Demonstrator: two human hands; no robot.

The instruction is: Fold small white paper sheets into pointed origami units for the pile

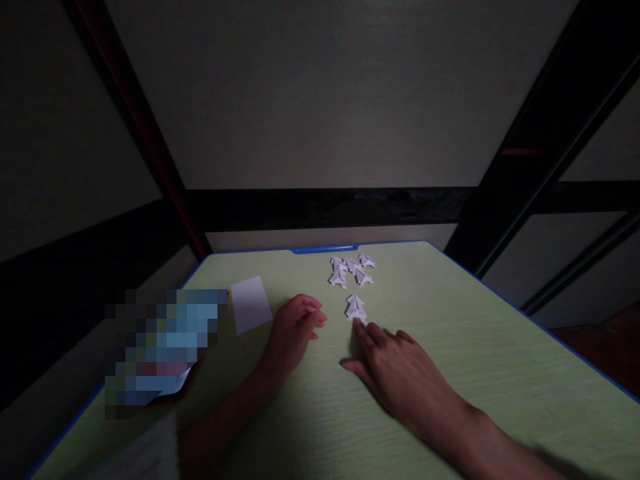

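A folded white paper frog lies on the pale green tabletop, pointing away from me. At its rear edge rests the index fingertip of my right hand; the thumb is spread to the side and nothing is gripped. My left hand hovers or rests just left of the frog, apart from it, with loosely bent fingers and nothing visible in them. Several more origami frogs sit in a cluster beyond, near the far side of the table.
A blank white sheet of paper lies left of my left hand. Farther left is a blurred-out tablet or phone-like object. The table has a blue rim and a blue handle at its far edge, close to a panelled wall.
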